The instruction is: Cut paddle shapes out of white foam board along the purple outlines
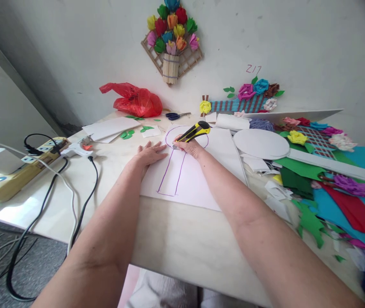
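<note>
A white board (208, 179) lies on the table, marked in purple with a round outline and a long straight-sided strip below it. My right hand (190, 147) is closed around a yellow and black utility knife (193, 131). The knife tilts up to the right, and its blade tip is at the board where the round outline meets the strip. Left of the drawing, my left hand (150, 155) rests on the board's left edge with its fingers spread, holding nothing.
On the left are a power strip (12, 175), cables and a glue gun (78, 149). Behind lie scissors (177, 115) and a red plastic bag (139, 102). To the right, a white cut-out disc (261, 144) with a long handle lies by coloured paper (345, 209) and scraps.
</note>
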